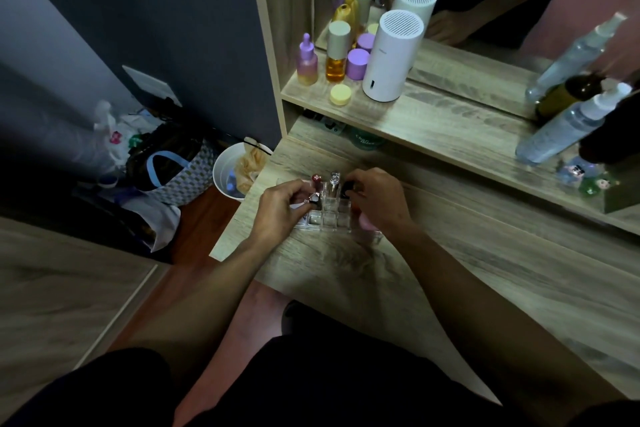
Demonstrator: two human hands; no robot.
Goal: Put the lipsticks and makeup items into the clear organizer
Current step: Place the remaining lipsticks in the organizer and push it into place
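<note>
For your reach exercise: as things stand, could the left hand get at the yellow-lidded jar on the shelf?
Probably yes: the yellow-lidded jar stands at the shelf's front edge with nothing before it, though the left hand is busy with a small item at the clear organizer.

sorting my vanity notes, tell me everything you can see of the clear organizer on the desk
The clear organizer looks like transparent plastic, divided into a grid of small square compartments. It sits flat on the wooden desk, near its left front edge, between both hands. A dark red lipstick and a clear-capped tube stand upright in back slots; several front slots look empty. The left hand holds a small dark item over its left side, and the right hand covers its right end.
</note>
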